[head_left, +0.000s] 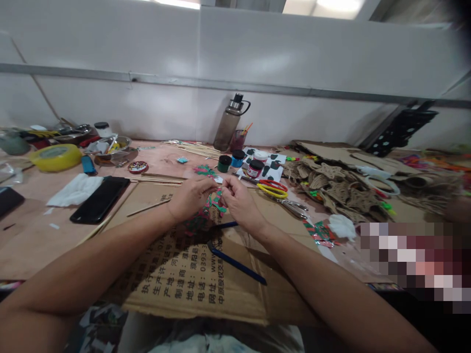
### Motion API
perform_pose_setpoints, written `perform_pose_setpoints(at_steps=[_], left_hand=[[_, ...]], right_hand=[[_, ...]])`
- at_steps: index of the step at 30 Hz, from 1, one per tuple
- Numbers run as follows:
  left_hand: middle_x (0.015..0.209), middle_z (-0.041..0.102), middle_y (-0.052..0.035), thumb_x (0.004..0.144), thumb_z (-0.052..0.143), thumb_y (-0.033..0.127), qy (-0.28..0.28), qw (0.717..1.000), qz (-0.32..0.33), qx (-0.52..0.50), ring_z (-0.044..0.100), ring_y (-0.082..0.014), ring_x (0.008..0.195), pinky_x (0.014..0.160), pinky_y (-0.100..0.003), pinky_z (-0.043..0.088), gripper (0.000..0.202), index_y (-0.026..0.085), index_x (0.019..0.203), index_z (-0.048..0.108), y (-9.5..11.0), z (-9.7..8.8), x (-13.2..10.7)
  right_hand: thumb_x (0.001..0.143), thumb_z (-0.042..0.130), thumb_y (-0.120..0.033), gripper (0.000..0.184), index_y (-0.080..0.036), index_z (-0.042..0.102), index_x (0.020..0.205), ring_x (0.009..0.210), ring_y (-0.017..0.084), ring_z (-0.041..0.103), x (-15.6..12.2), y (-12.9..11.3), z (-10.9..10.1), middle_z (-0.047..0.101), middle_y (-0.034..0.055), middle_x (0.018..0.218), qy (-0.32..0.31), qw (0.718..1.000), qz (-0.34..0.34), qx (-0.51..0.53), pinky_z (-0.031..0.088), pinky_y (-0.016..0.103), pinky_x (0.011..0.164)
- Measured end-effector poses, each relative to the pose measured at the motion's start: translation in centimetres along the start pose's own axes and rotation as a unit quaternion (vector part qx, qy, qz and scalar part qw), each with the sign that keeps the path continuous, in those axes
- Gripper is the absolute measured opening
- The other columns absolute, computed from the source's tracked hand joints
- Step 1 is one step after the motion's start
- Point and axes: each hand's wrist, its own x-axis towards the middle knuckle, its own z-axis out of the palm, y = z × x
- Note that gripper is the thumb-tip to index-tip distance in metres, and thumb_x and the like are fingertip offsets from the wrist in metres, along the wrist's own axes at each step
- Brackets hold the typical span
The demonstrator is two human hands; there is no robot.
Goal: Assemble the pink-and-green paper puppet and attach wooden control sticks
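My left hand [193, 196] and my right hand [241, 202] meet above the cardboard sheet [158, 294], fingertips pinched close together. What sits between the fingers is too small to make out. Just below the fingertips shows a green and pink cutout [220, 208]; I cannot tell whether it is held or lying there. More green and pink pieces [195, 224] rest on the cardboard under my left hand, and another [206, 171] lies beyond it. Two dark blue pen-like tools [239, 265] lie near my right wrist. A thin wooden stick [147, 208] is beside my left wrist.
Paint jars [224, 163], red and yellow-handled scissors [272, 190] and pliers [294, 208] are beyond my right hand. Twine-wrapped pieces [331, 184] pile up on the right. A phone [100, 200], clear tape roll [57, 158] and bottle [227, 125] stand or lie around. Another person is partly visible at right.
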Motion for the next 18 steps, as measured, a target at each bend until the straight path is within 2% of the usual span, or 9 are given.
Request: perform_pose_setpoints(at_steps=[4, 8, 12, 18], left_hand=[[0.083, 0.07, -0.0065, 0.091, 0.054, 0.016, -0.019, 1.0, -0.016, -0.007, 0.064, -0.0156, 0.078, 0.071, -0.026, 0.048, 0.014, 0.015, 0.087, 0.067, -0.3, 0.1, 0.0], [0.083, 0.071, -0.0057, 0.091, 0.053, 0.017, -0.041, 0.998, -0.046, -0.011, 0.064, -0.0149, 0.077, 0.071, -0.025, 0.047, 0.014, 0.015, 0.088, 0.067, -0.4, 0.5, 0.1], [0.083, 0.071, -0.0066, 0.092, 0.05, 0.017, -0.071, 0.996, -0.06, -0.003, 0.063, -0.0153, 0.074, 0.068, -0.025, 0.045, 0.019, 0.014, 0.088, 0.068, -0.3, 0.6, 0.3], [0.081, 0.07, -0.0062, 0.09, 0.053, 0.015, -0.05, 0.996, -0.065, -0.035, 0.063, -0.0153, 0.075, 0.069, -0.024, 0.046, 0.015, 0.013, 0.087, 0.068, -0.1, 0.3, 0.2]], right_hand=[[0.082, 0.043, -0.031, 0.01, -0.023, 0.038, 0.078, 0.057, 0.012, 0.04, 0.1, 0.3, 0.1, 0.039, -0.0062, 0.063, -0.001, 1.0, 0.011, 0.01, 0.034, 0.026, 0.054], [0.078, 0.045, -0.029, 0.008, -0.023, 0.04, 0.077, 0.06, 0.012, 0.039, 0.8, 1.0, 0.0, 0.04, -0.005, 0.068, 0.022, 0.999, -0.009, -0.047, 0.032, 0.026, 0.056], [0.074, 0.044, -0.026, 0.004, -0.023, 0.041, 0.074, 0.059, 0.012, 0.037, 1.1, 1.2, -0.2, 0.039, -0.0054, 0.065, 0.029, 0.994, -0.016, -0.103, 0.03, 0.027, 0.056], [0.075, 0.042, -0.027, 0.004, -0.023, 0.042, 0.075, 0.057, 0.013, 0.037, 0.9, 1.3, -0.2, 0.04, -0.0048, 0.064, 0.029, 0.993, -0.031, -0.111, 0.028, 0.027, 0.055]])
